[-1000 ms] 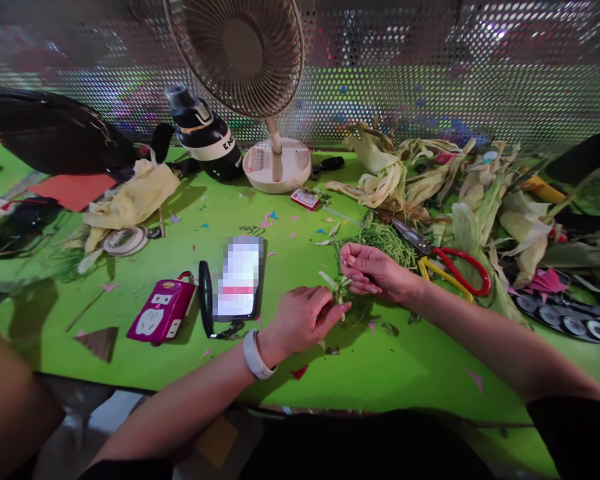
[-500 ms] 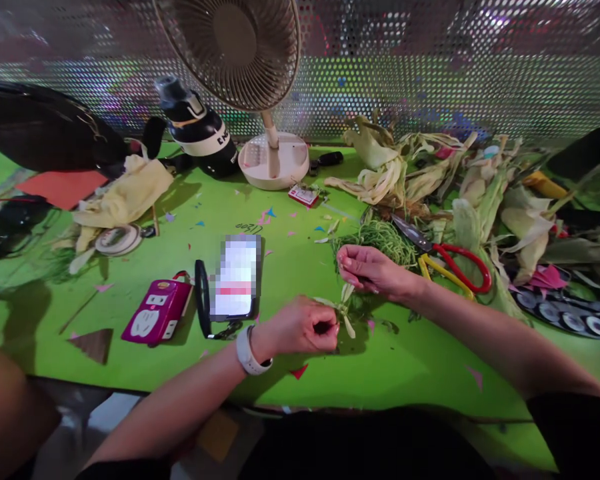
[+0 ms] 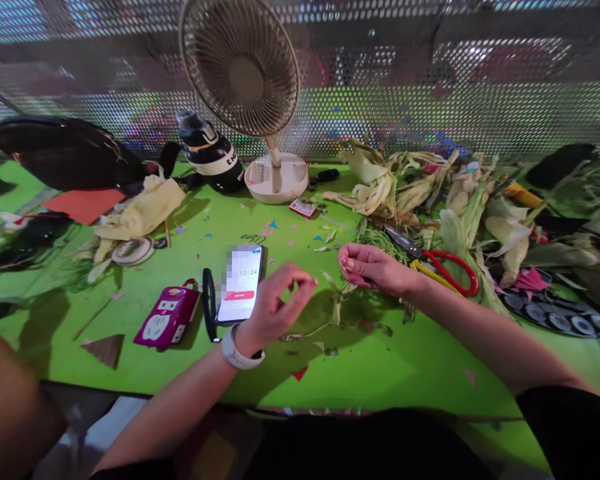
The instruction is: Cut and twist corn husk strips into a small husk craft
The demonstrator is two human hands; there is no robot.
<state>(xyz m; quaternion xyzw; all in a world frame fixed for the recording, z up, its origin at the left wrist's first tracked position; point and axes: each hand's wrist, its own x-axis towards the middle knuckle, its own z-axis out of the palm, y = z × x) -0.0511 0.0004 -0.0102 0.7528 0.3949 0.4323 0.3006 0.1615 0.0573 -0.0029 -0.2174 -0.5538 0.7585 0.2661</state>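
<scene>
My left hand [image 3: 283,300], a pale watch at its wrist, is raised beside the phone [image 3: 239,287], thumb and fingertips pinched together. Anything in that pinch is too small to make out. To its right, my right hand [image 3: 373,267] is closed, fingertips pressed together, in front of the green grassy bundle [image 3: 380,239]. Just below its fingers is a small piece of pale corn husk [image 3: 337,310]. Whether the fingers grip this piece is unclear. Red-handled scissors [image 3: 450,270] lie beyond my right forearm, close to something with yellow handles [image 3: 430,272].
A fan [image 3: 276,179] and a bottle [image 3: 213,157] stand at the back before a perforated metal screen. Corn husks [image 3: 375,177] are heaped at right. A purple power socket [image 3: 165,317] and a tape roll [image 3: 133,251] lie left. Another person's arm [image 3: 15,387] shows at the left edge.
My left hand has moved up and left, away from the husk piece, toward the phone. My right hand stays closed in nearly the same place. The view has tilted slightly upward.
</scene>
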